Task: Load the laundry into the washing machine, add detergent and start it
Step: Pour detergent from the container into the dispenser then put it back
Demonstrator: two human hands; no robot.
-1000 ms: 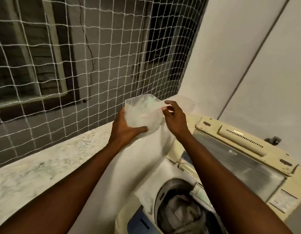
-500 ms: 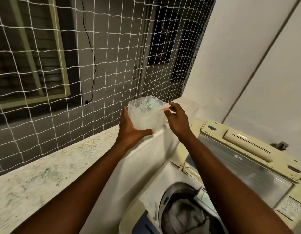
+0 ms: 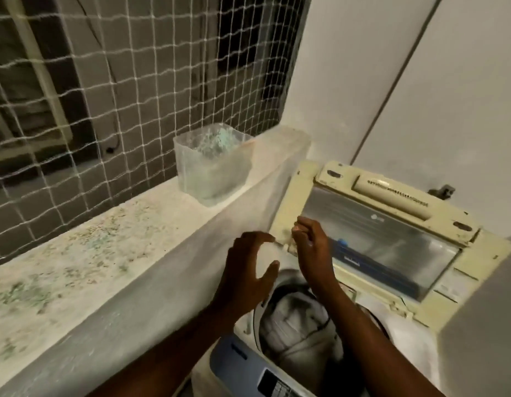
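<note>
Over the open drum, both hands are hovering: left hand [image 3: 248,270] is spread in a loose curl, grasping nothing; right hand [image 3: 310,242] is pinching its fingertips together, whether on detergent powder I cannot tell through the blur. Laundry [image 3: 297,333] is sitting inside the washing machine [image 3: 280,379], lid [image 3: 377,242] standing raised behind. Risk: any powder pinched could be falling on the rim instead of the clothes, since that hand is sitting near the drum's edge. Detergent tub [image 3: 212,167] is perching at the ledge [image 3: 76,253] edge, uncovered, so an elbow could be knocking it off. Netting [image 3: 134,81] is closing off the far side.
</note>
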